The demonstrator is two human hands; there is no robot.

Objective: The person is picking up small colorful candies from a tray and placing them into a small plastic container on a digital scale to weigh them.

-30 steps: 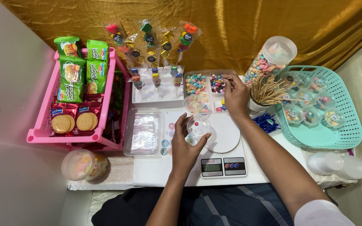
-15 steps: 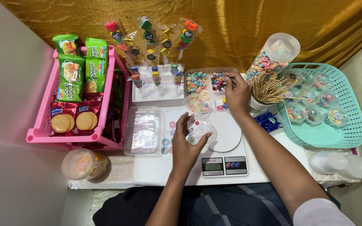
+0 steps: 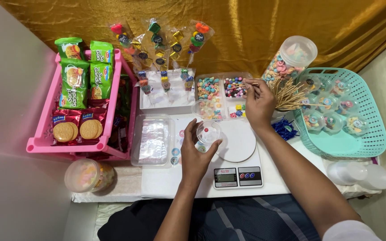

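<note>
left hand [image 3: 197,154] gripped small clear cup [image 3: 208,132] beside the white scale [image 3: 237,156], same as a second ago. right hand [image 3: 258,100] had shifted slightly over the candy tray [image 3: 222,96], fingers pinched on a thin stick, picking sweets for the cup.

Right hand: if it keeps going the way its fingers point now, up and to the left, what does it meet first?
Likely the compartmented candy tray: the right hand pinches a thin stick whose tip already lies over the tray's compartment of dark mixed candies. Height above the tray is unclear.

pink rack [image 3: 41,145], snack packs | teal basket [image 3: 371,143] | scale [image 3: 237,176] | jar [image 3: 88,175], maybe sweets
</note>
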